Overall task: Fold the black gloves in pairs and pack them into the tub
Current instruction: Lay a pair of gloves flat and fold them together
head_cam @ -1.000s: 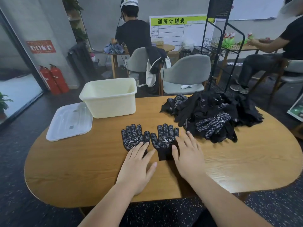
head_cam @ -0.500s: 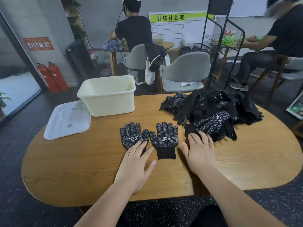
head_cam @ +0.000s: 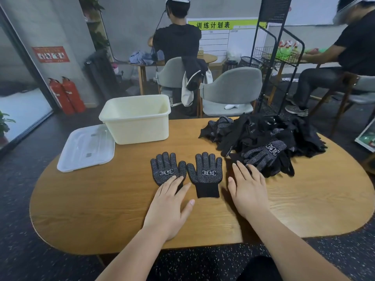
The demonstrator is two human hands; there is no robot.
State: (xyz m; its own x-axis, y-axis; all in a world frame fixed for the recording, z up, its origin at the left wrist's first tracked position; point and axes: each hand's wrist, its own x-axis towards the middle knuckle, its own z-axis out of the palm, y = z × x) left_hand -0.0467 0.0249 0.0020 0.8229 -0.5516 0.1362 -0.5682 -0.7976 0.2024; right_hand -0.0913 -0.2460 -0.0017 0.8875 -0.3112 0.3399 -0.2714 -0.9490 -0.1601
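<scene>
Two black dotted gloves lie flat, side by side, palm up on the wooden table (head_cam: pixel 101 199): a left glove (head_cam: pixel 166 169) and a right glove (head_cam: pixel 206 173). My left hand (head_cam: pixel 168 205) lies flat with straight fingers, its fingertips over the left glove's cuff. My right hand (head_cam: pixel 247 189) rests flat on the table just right of the right glove, fingertips at the edge of a heap of black gloves (head_cam: pixel 263 142). A cream tub (head_cam: pixel 136 122) stands at the back left; nothing shows inside it.
A clear plastic lid (head_cam: pixel 87 147) lies left of the tub. Grey chairs (head_cam: pixel 231 92) and a black wire rack (head_cam: pixel 269 57) stand behind the table. Two people sit at other tables in the background.
My right hand has slid off the right glove to the right, onto bare table near the heap. My left hand has stayed on the left glove's cuff. The camera view tilted slightly.
</scene>
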